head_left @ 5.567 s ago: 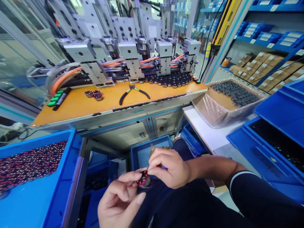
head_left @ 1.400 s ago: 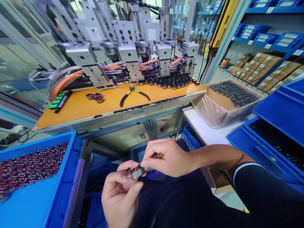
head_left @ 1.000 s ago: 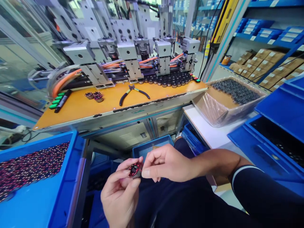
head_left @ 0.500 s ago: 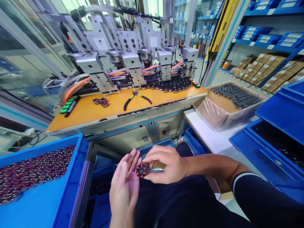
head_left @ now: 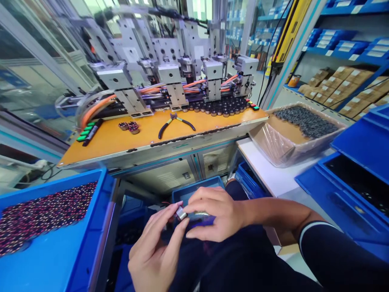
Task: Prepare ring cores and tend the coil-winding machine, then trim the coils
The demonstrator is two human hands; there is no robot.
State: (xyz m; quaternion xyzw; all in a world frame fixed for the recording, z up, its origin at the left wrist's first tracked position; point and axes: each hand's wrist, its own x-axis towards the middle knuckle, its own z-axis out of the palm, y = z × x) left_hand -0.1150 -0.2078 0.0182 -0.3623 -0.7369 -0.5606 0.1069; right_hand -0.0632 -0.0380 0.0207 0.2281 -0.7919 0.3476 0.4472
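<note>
My left hand (head_left: pixel 158 243) pinches a small round part (head_left: pixel 181 213) between thumb and forefinger. Its shiny metal side shows, while fingers cover the rest of it. Close by on the right is my right hand (head_left: pixel 212 213), thumb and fingers apart in a loose curve. Its forefinger reaches to the part's edge; whether it touches I cannot tell. Both hands are in front of my body, above a blue bin (head_left: pixel 197 184) low beneath the bench.
On the orange bench (head_left: pixel 146 136) lie cutting pliers (head_left: pixel 174 121), a few round parts (head_left: pixel 133 127), a black marker (head_left: pixel 92 132) and rows of black parts (head_left: pixel 223 107) before a machine (head_left: pixel 170 75). A blue bin (head_left: pixel 54 243) of parts stands left, a lined carton (head_left: pixel 276 150) right.
The part has passed from my right fingers into a left-hand pinch and turned, its metal side now showing instead of its red-dotted face. My right fingers have come apart.
</note>
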